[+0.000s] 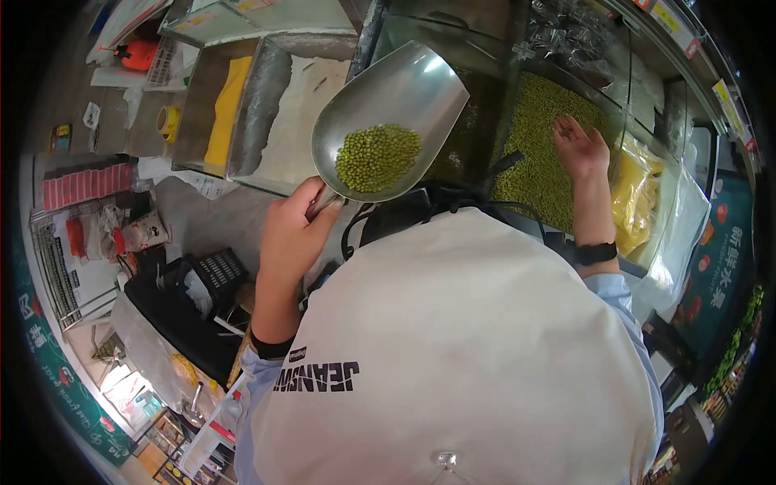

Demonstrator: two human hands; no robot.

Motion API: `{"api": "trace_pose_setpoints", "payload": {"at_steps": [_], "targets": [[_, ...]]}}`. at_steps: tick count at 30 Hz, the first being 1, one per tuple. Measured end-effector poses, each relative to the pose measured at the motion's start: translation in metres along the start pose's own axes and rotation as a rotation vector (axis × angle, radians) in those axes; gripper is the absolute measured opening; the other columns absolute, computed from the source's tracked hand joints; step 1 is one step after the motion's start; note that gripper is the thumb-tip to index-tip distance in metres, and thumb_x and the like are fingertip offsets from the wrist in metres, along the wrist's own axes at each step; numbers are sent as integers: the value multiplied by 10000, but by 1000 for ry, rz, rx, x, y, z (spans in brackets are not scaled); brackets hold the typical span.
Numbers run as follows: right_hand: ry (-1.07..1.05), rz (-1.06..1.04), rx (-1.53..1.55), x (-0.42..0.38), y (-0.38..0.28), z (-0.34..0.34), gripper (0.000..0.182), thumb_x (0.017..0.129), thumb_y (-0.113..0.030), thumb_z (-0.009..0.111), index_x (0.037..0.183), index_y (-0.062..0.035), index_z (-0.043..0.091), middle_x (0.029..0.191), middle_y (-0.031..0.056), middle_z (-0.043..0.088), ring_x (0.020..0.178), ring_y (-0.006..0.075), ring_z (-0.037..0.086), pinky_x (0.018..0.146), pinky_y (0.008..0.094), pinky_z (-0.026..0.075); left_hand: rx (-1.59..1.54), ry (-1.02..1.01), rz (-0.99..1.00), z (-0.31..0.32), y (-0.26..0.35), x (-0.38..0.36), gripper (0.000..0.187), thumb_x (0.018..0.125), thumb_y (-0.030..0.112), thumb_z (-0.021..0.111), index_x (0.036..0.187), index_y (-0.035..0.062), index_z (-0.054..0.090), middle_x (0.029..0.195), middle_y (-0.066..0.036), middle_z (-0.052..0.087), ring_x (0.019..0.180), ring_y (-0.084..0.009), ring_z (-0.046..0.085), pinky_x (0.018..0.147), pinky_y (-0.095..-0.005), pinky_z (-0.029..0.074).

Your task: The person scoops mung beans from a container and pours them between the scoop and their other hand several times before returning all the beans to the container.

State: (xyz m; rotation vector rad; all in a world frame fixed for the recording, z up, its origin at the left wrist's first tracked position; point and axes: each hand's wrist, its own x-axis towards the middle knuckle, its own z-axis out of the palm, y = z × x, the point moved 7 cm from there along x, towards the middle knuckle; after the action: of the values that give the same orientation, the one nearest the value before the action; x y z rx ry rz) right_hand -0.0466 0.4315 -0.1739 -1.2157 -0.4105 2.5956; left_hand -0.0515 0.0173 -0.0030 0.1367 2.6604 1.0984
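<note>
My left hand [295, 226] is closed around the handle of a metal scoop [432, 89]. Small green beans, which look like mung beans [378, 158], lie in the bowl of the scoop. A bin of the same kind of green beans [546, 109] is on the right. Over that bin is my right hand [580, 148], palm up, with its fingers loosely curled and apart. I see nothing held in it. A dark strap [596, 253] circles my right wrist.
Left of the scoop, one bin holds white powder [307, 113] and another something yellow [230, 105]. A bag of yellow contents [634, 194] lies right of the bean bin. A black basket [214, 279] stands at lower left, and a shelf edge with price labels [671, 24] runs along the upper right.
</note>
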Motion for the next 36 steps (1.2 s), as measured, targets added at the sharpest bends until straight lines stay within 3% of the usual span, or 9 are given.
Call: {"api": "trace_pose_setpoints", "payload": {"at_steps": [4,7,13,16,19,24,27,30,36], "targets": [[31,-26,3,1,-7,-4,616,942,-370,181,1328,106,239,1440,232,145,1358,316,86,1104,430,63,22,-1,-1,1,-1,1,261,747,88,626,985,2,569,561,-110,497,472,-134,444,485,-260,372],[82,-47,-199,-1,-13,-9,597,934,-379,195,1355,40,256,1465,191,99,1368,300,-5,1088,439,-60,58,-3,-15,-1,-1,2,267,745,101,630,989,8,572,567,-118,508,473,-151,465,491,-265,380],[54,-210,-587,-5,-13,11,565,920,-367,307,1397,-79,211,1490,40,115,1358,248,-130,1037,480,-158,149,-10,-50,-4,3,3,247,749,143,617,979,57,586,614,-131,552,519,-241,540,517,-305,412],[83,-282,-591,-28,-1,42,525,925,-352,290,1372,-77,300,1484,101,117,1373,245,-57,1075,433,-90,220,19,-32,-7,6,2,235,754,166,607,976,89,588,672,-131,588,592,-285,577,546,-338,433],[-127,-217,-495,-19,13,57,517,927,-331,312,1360,-48,311,1463,114,194,1368,238,93,1093,427,36,331,76,27,-14,15,2,236,758,182,603,982,110,582,728,-132,612,656,-316,591,572,-374,444],[-511,248,-450,-46,102,105,528,923,-313,315,1304,51,338,1376,203,328,1289,281,311,1063,373,221,358,105,99,-19,25,9,267,751,171,619,996,73,580,714,-159,600,638,-328,588,562,-354,438],[-524,408,-437,-59,143,118,503,936,-329,275,1208,66,427,1227,165,490,1141,258,465,982,355,343,389,77,81,-22,32,11,263,745,175,620,989,83,584,724,-157,606,652,-324,594,569,-356,441],[-626,494,-416,-66,161,128,493,948,-330,248,1134,65,477,1122,126,556,1047,224,521,931,347,392,458,70,95,-25,37,10,259,742,176,618,985,91,586,721,-156,606,659,-330,593,568,-363,443],[-693,559,-373,-60,167,124,487,952,-331,240,1081,55,509,1097,143,564,1031,226,535,915,355,410,544,84,93,-27,42,13,244,746,190,610,976,112,587,704,-146,603,652,-335,587,561,-374,442]]}}
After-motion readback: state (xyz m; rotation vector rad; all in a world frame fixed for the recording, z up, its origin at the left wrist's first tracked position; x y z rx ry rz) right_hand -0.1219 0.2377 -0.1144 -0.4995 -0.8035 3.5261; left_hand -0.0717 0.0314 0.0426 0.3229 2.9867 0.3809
